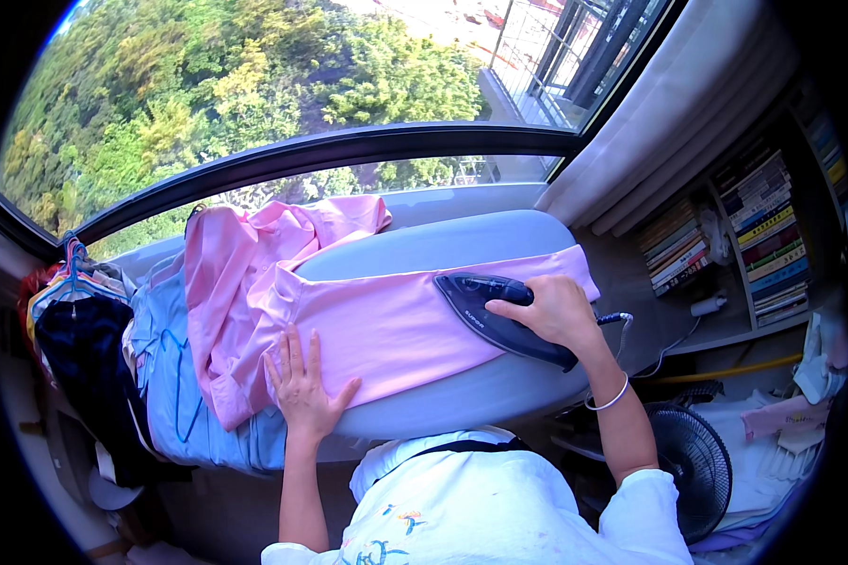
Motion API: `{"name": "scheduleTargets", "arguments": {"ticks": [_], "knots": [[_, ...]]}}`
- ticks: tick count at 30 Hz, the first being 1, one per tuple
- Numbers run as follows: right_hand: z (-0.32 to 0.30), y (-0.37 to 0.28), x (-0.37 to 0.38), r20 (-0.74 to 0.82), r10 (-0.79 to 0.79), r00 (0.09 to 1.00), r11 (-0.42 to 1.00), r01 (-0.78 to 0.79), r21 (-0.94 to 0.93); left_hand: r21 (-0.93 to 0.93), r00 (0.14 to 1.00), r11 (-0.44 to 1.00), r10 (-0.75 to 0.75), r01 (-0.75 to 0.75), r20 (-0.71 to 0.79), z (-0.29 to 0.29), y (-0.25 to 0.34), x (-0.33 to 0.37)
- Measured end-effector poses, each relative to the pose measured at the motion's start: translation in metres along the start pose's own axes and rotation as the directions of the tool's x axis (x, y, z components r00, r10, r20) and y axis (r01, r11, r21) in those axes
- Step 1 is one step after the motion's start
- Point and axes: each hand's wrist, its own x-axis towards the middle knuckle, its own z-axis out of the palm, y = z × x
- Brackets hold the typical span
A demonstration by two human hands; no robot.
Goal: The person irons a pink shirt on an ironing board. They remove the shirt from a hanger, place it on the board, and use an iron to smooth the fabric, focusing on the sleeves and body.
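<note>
A pink shirt [377, 325] lies over the blue-grey ironing board [462, 240], one sleeve stretched flat along it to the right. Its body is bunched up at the board's left end. My right hand [551, 315] grips the handle of a dark clothes iron [490, 315], which rests on the flat sleeve with its tip toward the left. My left hand [308, 386] lies with fingers spread on the pink cloth near the sleeve's upper end, holding nothing. The iron's soleplate is hidden against the fabric.
Light blue clothes [165, 377] and a dark garment on hangers [80, 348] crowd the left. The iron's cord [617, 320] trails off to the right. A black fan [693, 461] stands at lower right, below a bookshelf [758, 235]. The window [283, 85] runs along the far side.
</note>
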Motion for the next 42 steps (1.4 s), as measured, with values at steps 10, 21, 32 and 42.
{"name": "scheduleTargets", "arguments": {"ticks": [10,21,32,42], "knots": [[0.005,-0.038,-0.001,0.048,-0.024,0.999,0.999,0.022,0.037,0.007,1.000,1.000,-0.002,0.002,0.001,0.002,-0.001,0.000],[0.018,-0.076,-0.005,0.066,-0.090,0.994,0.996,0.088,0.033,0.008,1.000,1.000,0.002,-0.002,-0.001,0.001,0.000,0.001],[0.017,-0.065,-0.007,0.037,-0.087,0.996,0.996,0.088,-0.025,0.004,1.000,1.000,-0.015,0.015,-0.003,0.001,-0.004,-0.004],[0.008,-0.014,-0.012,-0.010,0.044,0.999,0.999,-0.044,0.013,-0.070,0.997,0.996,-0.062,0.059,-0.034,0.005,-0.019,-0.014]]}}
